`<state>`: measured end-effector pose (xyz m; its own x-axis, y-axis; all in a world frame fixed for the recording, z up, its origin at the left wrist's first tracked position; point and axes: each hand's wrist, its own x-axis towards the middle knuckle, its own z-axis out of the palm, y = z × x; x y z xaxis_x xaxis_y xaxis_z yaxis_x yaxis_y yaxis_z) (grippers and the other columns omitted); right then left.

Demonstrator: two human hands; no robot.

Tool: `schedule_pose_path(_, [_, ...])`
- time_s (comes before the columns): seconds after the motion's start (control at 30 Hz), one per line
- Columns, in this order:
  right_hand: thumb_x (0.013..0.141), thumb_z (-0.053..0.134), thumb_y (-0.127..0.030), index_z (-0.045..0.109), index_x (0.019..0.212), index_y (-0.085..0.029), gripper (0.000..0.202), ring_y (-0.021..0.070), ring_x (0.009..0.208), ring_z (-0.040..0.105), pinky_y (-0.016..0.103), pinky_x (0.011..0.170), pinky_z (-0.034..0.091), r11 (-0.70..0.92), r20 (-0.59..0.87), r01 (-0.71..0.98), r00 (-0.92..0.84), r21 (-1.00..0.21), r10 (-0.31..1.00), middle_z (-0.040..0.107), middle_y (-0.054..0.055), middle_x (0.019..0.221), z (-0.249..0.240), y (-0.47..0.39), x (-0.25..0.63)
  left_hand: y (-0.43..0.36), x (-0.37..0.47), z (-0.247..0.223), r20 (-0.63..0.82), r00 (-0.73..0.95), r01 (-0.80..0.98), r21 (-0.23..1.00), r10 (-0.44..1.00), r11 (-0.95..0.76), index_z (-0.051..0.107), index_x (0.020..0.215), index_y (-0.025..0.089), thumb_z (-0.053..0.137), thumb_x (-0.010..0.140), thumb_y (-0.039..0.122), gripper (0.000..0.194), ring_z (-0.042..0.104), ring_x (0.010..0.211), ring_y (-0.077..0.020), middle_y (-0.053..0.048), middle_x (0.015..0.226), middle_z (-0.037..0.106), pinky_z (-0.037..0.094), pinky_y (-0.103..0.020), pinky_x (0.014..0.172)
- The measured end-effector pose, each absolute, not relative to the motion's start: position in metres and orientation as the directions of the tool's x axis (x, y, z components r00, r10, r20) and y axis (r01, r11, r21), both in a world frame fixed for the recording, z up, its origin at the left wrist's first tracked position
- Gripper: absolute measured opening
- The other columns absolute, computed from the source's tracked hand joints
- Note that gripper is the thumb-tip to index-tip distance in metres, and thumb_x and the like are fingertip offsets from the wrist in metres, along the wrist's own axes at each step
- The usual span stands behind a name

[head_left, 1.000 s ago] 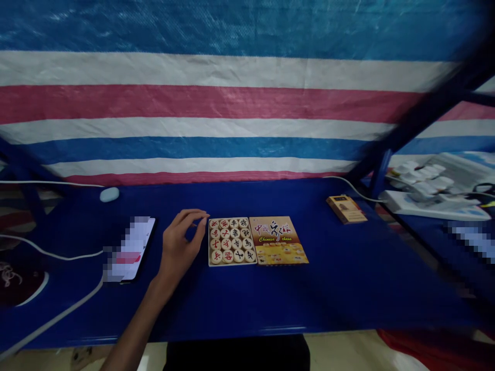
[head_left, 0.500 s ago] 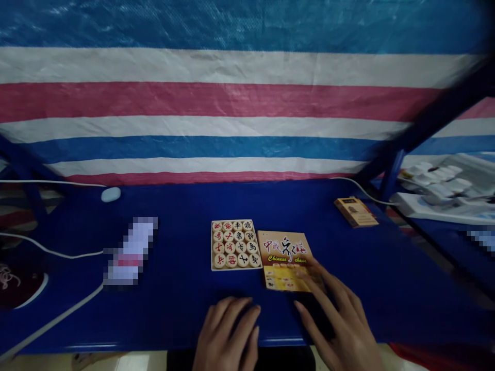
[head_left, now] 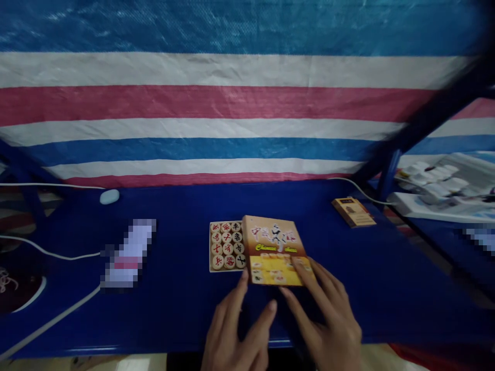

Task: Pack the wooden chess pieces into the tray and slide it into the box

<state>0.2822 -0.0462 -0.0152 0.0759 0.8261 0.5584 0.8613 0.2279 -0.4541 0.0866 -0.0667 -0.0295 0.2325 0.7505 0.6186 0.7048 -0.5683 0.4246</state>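
A shallow white box of round Chinese chess pieces (head_left: 228,248) with red and black characters sits on the blue table. The brown and yellow Chinese chess box lid (head_left: 276,250), tilted, overlaps the right side of that box and hides its right-hand pieces. My right hand (head_left: 325,319) grips the lid at its lower right edge, thumb at the near side and fingers on top. My left hand (head_left: 237,330) is open, thumb and index finger spread, with the index fingertip at the lid's lower left corner.
A phone (head_left: 129,252), blurred out, lies at the left with a white cable. A small pale rounded object (head_left: 110,196) is at the back left. A yellow-brown cigarette pack (head_left: 353,212) lies at the right. A white power strip (head_left: 421,206) with plugs is at the far right.
My right hand has lifted the lid and brought it left over part of the piece box. My left hand has moved forward to the lid's corner, its fingers spreading.
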Motion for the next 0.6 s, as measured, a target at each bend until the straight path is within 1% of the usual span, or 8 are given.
schedule_pose_path(0.1, [0.096, 0.062, -0.031, 0.043, 0.151, -0.038, 0.059, 0.0331, 0.135, 0.050, 0.058, 0.104, 0.050, 0.299, 0.523, 0.825, -0.005, -0.480, 0.852, 0.052, 0.007, 0.149, -0.008, -0.028, 0.251, -0.063, 0.067, -0.025, 0.579, 0.099, 0.757, 0.484, 0.809, -0.439, 0.056, 0.143, 0.036, 0.054, 0.087, 0.006, 0.064, 0.058, 0.129, -0.0315, -0.007, 0.162, 0.037, 0.064, -0.041, 0.081])
schedule_pose_path(0.17, [0.098, 0.058, -0.030, 0.043, 0.151, -0.037, 0.056, 0.0332, 0.137, 0.047, 0.059, 0.103, 0.051, 0.328, 0.476, 0.813, -0.073, -0.481, 0.876, 0.049, 0.008, 0.151, -0.007, -0.018, 0.235, -0.059, 0.055, -0.023, 0.557, 0.031, 0.777, 0.509, 0.830, -0.371, 0.053, 0.145, 0.038, 0.055, 0.090, 0.011, 0.062, 0.057, 0.129, -0.0316, -0.006, 0.160, 0.039, 0.063, -0.044, 0.082])
schedule_pose_path(0.2, [0.098, 0.056, -0.030, 0.043, 0.151, -0.036, 0.054, 0.0334, 0.138, 0.045, 0.059, 0.102, 0.051, 0.335, 0.450, 0.813, -0.102, -0.477, 0.887, 0.049, 0.008, 0.151, -0.006, -0.014, 0.230, -0.057, 0.050, -0.023, 0.542, 0.014, 0.785, 0.514, 0.840, -0.345, 0.052, 0.146, 0.038, 0.055, 0.091, 0.013, 0.061, 0.056, 0.129, -0.0319, -0.006, 0.159, 0.040, 0.062, -0.046, 0.084])
schedule_pose_path(0.3, [0.099, 0.054, -0.031, 0.044, 0.150, -0.035, 0.052, 0.0337, 0.139, 0.045, 0.060, 0.102, 0.051, 0.333, 0.397, 0.828, -0.149, -0.451, 0.906, 0.050, 0.009, 0.149, -0.008, -0.011, 0.228, -0.054, 0.040, -0.026, 0.497, 0.017, 0.813, 0.498, 0.868, -0.302, 0.051, 0.147, 0.036, 0.053, 0.094, 0.015, 0.056, 0.054, 0.129, -0.0321, -0.007, 0.151, 0.050, 0.056, -0.055, 0.095])
schedule_pose_path(0.4, [0.099, 0.053, -0.034, 0.045, 0.149, -0.034, 0.050, 0.0335, 0.137, 0.046, 0.059, 0.102, 0.051, 0.325, 0.362, 0.841, -0.168, -0.433, 0.917, 0.051, 0.010, 0.147, -0.011, -0.013, 0.237, -0.050, 0.034, -0.028, 0.490, 0.042, 0.831, 0.466, 0.871, -0.303, 0.053, 0.145, 0.035, 0.054, 0.096, 0.019, 0.052, 0.055, 0.127, -0.0318, -0.007, 0.142, 0.058, 0.055, -0.056, 0.096])
schedule_pose_path(0.5, [0.101, 0.051, -0.036, 0.042, 0.152, -0.034, 0.052, 0.0323, 0.138, 0.047, 0.057, 0.103, 0.052, 0.335, 0.331, 0.840, -0.199, -0.428, 0.922, 0.046, 0.010, 0.152, -0.008, -0.010, 0.246, -0.037, 0.029, -0.022, 0.455, 0.035, 0.824, 0.490, 0.890, -0.283, 0.053, 0.144, 0.036, 0.054, 0.098, 0.023, 0.048, 0.054, 0.127, -0.0305, -0.006, 0.141, 0.057, 0.054, -0.055, 0.097])
schedule_pose_path(0.6, [0.102, 0.048, -0.037, 0.031, 0.158, -0.033, 0.058, 0.0323, 0.144, 0.041, 0.058, 0.108, 0.049, 0.373, 0.308, 0.839, -0.261, -0.397, 0.915, 0.035, 0.008, 0.162, 0.000, 0.002, 0.249, -0.014, 0.024, -0.013, 0.405, 0.064, 0.797, 0.529, 0.912, -0.291, 0.051, 0.144, 0.036, 0.052, 0.100, 0.026, 0.045, 0.053, 0.130, -0.0286, -0.006, 0.144, 0.055, 0.053, -0.055, 0.103])
